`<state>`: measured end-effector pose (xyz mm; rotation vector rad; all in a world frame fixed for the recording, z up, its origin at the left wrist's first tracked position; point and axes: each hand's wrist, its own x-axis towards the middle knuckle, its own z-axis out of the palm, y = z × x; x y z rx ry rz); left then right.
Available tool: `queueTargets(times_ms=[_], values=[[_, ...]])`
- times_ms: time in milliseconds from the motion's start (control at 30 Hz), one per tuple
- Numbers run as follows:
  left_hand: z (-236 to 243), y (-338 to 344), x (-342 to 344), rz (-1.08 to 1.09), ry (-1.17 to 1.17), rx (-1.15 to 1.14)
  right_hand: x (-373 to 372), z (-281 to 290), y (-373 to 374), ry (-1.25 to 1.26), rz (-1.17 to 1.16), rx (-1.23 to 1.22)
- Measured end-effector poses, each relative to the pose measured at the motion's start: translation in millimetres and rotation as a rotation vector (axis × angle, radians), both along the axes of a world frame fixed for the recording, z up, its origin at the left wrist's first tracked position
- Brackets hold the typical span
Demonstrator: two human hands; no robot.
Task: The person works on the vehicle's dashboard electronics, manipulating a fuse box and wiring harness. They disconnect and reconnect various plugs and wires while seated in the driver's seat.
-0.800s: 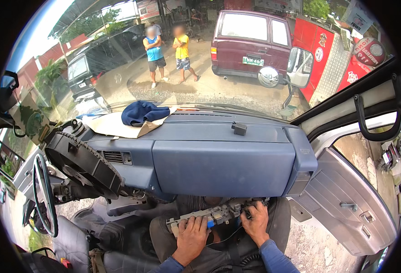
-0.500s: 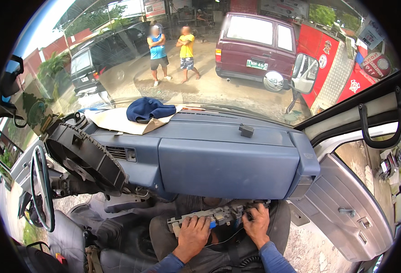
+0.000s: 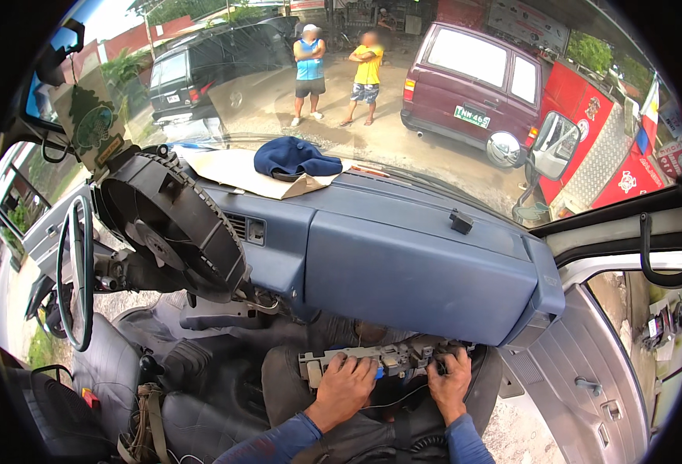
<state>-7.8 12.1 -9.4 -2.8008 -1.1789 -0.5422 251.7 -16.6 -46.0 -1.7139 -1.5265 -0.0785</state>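
Note:
Across my lap lies a long grey part [image 3: 392, 360] with bumpy housings along it, like a fuse or relay panel; its exact kind I cannot make out. My left hand [image 3: 342, 393] is closed over its left half, fingers curled across the top, beside a small blue piece [image 3: 379, 373]. At the other end my right hand [image 3: 449, 384] is closed, thumb and fingertips pinched at the dark end of the part. What lies between those fingertips is hidden. A thin pale wire [image 3: 393, 404] hangs below, between the hands.
Ahead is the blue-grey dashboard [image 3: 418, 267] with a dark blue cap [image 3: 294, 157] on cardboard [image 3: 240, 179] and a small black block [image 3: 460, 221]. A black round housing [image 3: 172, 224] leans near the steering wheel [image 3: 74, 271]. The door [image 3: 581, 371] stands open; two people are outside.
My view has turned slightly left, so everything sits further right in the picture. Both hands keep their hold on the grey part, with the right fingers shifted a little.

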Motion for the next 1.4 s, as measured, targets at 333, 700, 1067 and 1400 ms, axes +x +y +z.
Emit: queueTargets(times_ms=[333, 700, 1067, 1400], values=[[14.0, -11.0, -11.6, 0.017, -0.124, 0.004, -0.4, -1.0, 9.8, -0.009, 0.021, 0.005], [127.2, 25.3, -328.9, 1.253, -0.268, 0.729, 2.1, -13.8, -4.7, 0.045, 0.018, -0.122], [80.6, 98.2, -478.9, 1.455, 0.359, 0.691, 4.6, 0.7, 11.0, -0.060, 0.010, 0.005], [87.5, 98.5, -447.3, 1.478, 0.347, 0.573, -1.0, 1.1, 1.4, -0.018, -0.005, -0.021]])
